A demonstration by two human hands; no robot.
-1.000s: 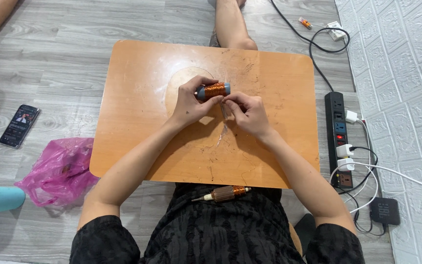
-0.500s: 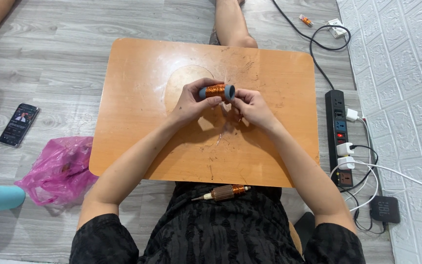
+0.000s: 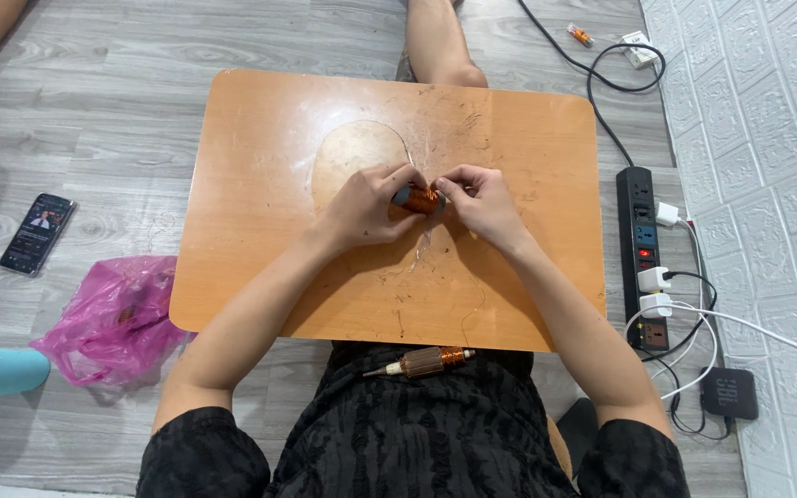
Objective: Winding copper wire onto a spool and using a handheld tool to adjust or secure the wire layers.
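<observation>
Both hands meeting over table (image 3: 260,166), approx its centre. Left hand (image 3: 366,207) curled round coil (image 3: 420,198), fingers closed on its grey end, thumb on top. Right hand (image 3: 480,205) pinched shut at coil's other end, fingertips touching copper winding; can't tell whether gripping coil itself or a wire strand. Coil lying sideways between the two hands, just above table top, orange-copper w/ grey end cap.

Thin wire (image 3: 389,129) looping in an arc on table, far side of hands, w/ more loose strands trailing toward near edge. Table surface scratched, pale worn patch under the loop.

Rotor (image 3: 422,361) w/ copper winding and metal shaft resting on lap, just off table's near edge, untouched.

Left of table: phone (image 3: 39,232) on floor, screen lit; pink bag (image 3: 108,318) near table's near-left corner; teal object at frame edge beyond bag, partly cut off.

Right of table: power strip (image 3: 640,221) alongside table's right edge, several plugs in, white and black cables running off; small black adapter (image 3: 729,392) past strip's near end. Bare leg stretched beyond table's far edge.
</observation>
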